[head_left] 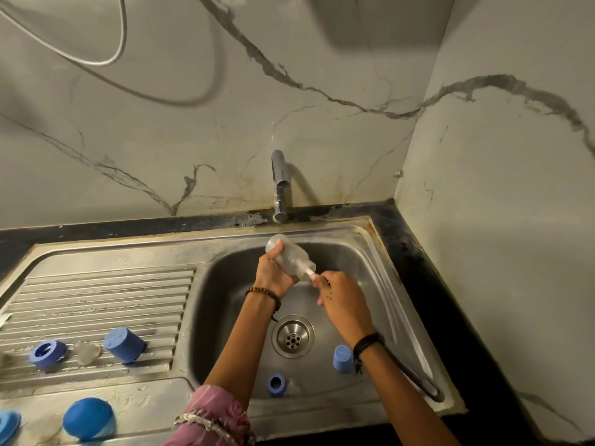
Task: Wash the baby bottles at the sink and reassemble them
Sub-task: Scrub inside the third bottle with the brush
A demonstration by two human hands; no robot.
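Note:
My left hand grips a clear baby bottle over the steel sink, its base tilted up toward the tap. My right hand holds a bottle brush whose white stem enters the bottle's mouth; its long dark handle runs back under my right forearm. Inside the basin lie a blue cap and a blue collar ring beside a clear teat. On the draining board sit a blue ring, a clear teat and a blue cap.
The chrome tap stands behind the basin, with no water visibly running. The drain is in the basin's middle. A blue round lid and another blue piece lie at the counter's front left. Marble walls close the back and right.

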